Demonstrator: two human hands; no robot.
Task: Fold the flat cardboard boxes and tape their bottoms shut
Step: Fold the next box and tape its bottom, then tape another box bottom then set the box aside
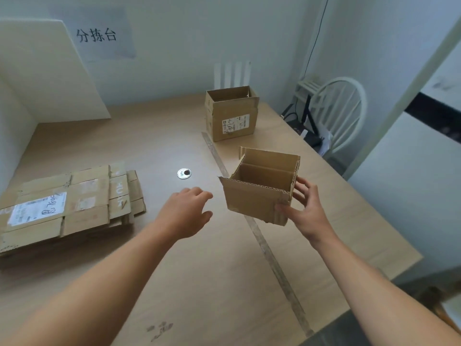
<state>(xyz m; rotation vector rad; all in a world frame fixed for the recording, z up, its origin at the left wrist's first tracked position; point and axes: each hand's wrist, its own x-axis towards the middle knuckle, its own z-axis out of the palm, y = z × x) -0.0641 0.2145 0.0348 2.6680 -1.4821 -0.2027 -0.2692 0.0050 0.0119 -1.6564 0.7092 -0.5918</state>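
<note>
The right hand (305, 211) pinches the open box (252, 198) at its near right corner, thumb on the front wall; the box tilts over the table (149, 146). The left hand (185, 211) hovers just beside it, fingers relaxed, holding nothing. Flat boxes (64, 203) lie well left; another box (232, 116) stands behind.

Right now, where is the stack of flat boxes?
In the head view, the stack of flat boxes lies on the table at far left, left of the left hand.
</note>
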